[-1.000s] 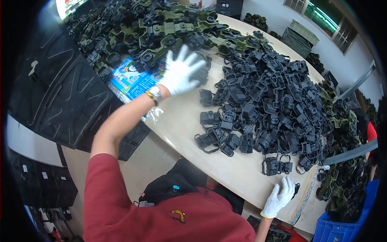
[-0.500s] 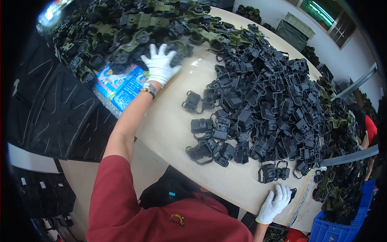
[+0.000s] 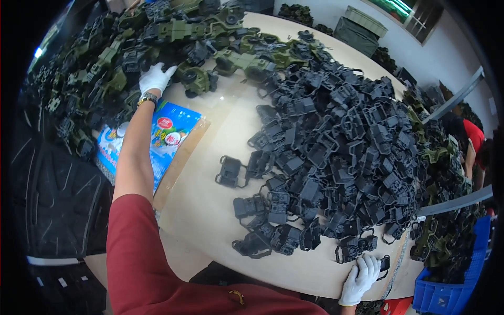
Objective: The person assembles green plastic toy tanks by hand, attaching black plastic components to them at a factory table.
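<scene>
My left hand (image 3: pixel 156 79), in a white glove, reaches into a heap of green and black toy vehicles (image 3: pixel 181 30) at the far left. Its thumb stands away from the fingers, which touch or lie beside a dark vehicle in the heap. One green toy jeep (image 3: pixel 195 80) lies just right of it. Low on the right, my gloved right hand (image 3: pixel 362 278) rests at the near table edge, fingers curled on a small black plastic frame part (image 3: pixel 385 266). A big pile of similar black plastic parts (image 3: pixel 336 142) spreads over the middle.
A blue printed plastic sheet (image 3: pixel 176 137) lies flat under my left forearm. Grey metal bars (image 3: pixel 454 202) and a blue crate (image 3: pixel 446 294) stand at the right. A person in red (image 3: pixel 472 142) bends over more green vehicles there. Black ribbed trays (image 3: pixel 58 194) sit at the left.
My left hand has moved left and deeper into the vehicle heap, uncovering more of the blue sheet. My right hand keeps its place on the black part. The view has shifted.
</scene>
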Demonstrator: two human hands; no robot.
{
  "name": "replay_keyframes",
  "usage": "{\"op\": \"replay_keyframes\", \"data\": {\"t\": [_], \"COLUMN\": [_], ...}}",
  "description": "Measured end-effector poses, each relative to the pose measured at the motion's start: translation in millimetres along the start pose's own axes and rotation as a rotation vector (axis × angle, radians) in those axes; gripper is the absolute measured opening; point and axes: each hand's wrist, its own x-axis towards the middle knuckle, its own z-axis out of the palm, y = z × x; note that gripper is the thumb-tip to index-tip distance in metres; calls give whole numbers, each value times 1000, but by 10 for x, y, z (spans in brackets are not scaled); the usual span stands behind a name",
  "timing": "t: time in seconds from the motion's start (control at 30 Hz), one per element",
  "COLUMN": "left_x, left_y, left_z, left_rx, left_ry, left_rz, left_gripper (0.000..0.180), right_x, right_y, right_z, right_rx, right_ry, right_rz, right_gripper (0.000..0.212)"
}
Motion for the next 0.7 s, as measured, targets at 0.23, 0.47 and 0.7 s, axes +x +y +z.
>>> {"op": "replay_keyframes", "data": {"t": [0.23, 0.47, 0.7], "left_x": [132, -731, -1110], "left_y": [-239, 56, 206], "left_z": [84, -28, -390], "left_rx": [64, 332, 390], "left_ry": [-240, 89, 221], "left_rz": [23, 432, 819], "left_gripper": [67, 33, 38], "right_x": [-16, -75, -42], "right_y": [-22, 27, 9], "right_z": [8, 19, 21], "right_rx": [22, 26, 41], "right_ry": [50, 68, 62], "right_rz": [-10, -22, -10], "right_gripper": [24, 23, 22]}}
